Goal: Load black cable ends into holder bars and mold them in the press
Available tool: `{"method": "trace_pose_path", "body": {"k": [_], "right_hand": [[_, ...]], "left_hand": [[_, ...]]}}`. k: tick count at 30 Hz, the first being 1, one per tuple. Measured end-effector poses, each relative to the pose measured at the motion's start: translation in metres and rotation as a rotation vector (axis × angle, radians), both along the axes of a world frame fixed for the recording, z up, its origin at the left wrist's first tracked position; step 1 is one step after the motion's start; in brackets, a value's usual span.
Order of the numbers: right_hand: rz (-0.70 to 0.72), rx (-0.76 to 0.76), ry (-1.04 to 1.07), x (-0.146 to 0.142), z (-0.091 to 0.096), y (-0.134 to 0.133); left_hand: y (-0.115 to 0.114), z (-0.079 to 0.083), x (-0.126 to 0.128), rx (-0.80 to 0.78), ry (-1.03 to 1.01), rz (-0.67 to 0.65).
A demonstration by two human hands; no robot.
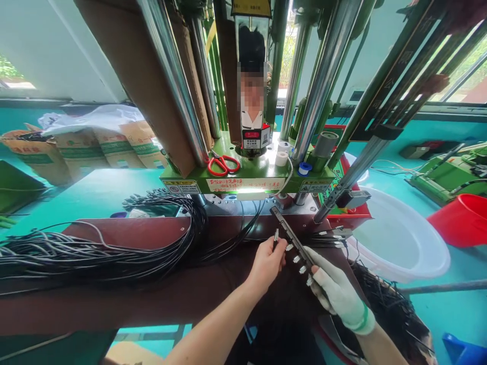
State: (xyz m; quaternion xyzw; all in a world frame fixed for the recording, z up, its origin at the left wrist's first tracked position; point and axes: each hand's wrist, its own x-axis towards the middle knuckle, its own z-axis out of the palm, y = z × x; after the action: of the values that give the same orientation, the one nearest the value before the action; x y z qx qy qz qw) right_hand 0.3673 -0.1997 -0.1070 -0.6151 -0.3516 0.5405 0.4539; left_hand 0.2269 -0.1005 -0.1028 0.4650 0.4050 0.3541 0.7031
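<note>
Head view: bare left hand [266,264] is pinching a metal-tipped cable plug [276,239], while white-knit-gloved right hand [335,291] is gripping a slotted steel bar [292,235].

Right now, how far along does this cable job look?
Done: several metal plugs sit in the dark slotted bar in the gloved right hand. In hand: the bare left hand pinches another plug. Remaining: a large bundle of black cables lies loose.

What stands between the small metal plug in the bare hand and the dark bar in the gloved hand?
Nothing visible does. The left hand pinches the metal plug on its black cable, and only a narrow gap separates it from the dark metal bar, which the gloved right hand holds.
</note>
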Motion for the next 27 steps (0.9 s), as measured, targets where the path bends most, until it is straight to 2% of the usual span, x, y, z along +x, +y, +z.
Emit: {"method": "trace_pose_path", "body": {"k": [2,6,10,13,17,24,27], "right_hand": [[-0.03,0.004,0.005,0.001,0.002,0.0],[-0.01,0.009,0.019,0.005,0.004,0.0],[0.01,-0.011,0.032,0.003,0.005,0.0],[-0.024,-0.006,0.026,-0.001,0.008,0.0],[-0.038,-0.006,0.006,-0.002,0.011,-0.001],[0.133,0.006,-0.045,0.011,-0.009,0.0],[0.153,0.016,-0.046,0.01,-0.011,-0.001]], "left_hand": [[0.003,-0.001,-0.004,0.051,-0.029,0.104],[0.005,-0.006,-0.009,-0.075,-0.063,0.19],[0.003,-0.011,-0.008,0.033,0.017,0.055],[0.002,-0.013,-0.007,0.13,0.072,-0.04],[0.002,-0.016,-0.008,0.132,0.111,-0.045],[0.004,-0.017,-0.012,0.141,0.147,-0.043],[0.005,-0.015,-0.012,0.146,0.159,-0.056]]}}
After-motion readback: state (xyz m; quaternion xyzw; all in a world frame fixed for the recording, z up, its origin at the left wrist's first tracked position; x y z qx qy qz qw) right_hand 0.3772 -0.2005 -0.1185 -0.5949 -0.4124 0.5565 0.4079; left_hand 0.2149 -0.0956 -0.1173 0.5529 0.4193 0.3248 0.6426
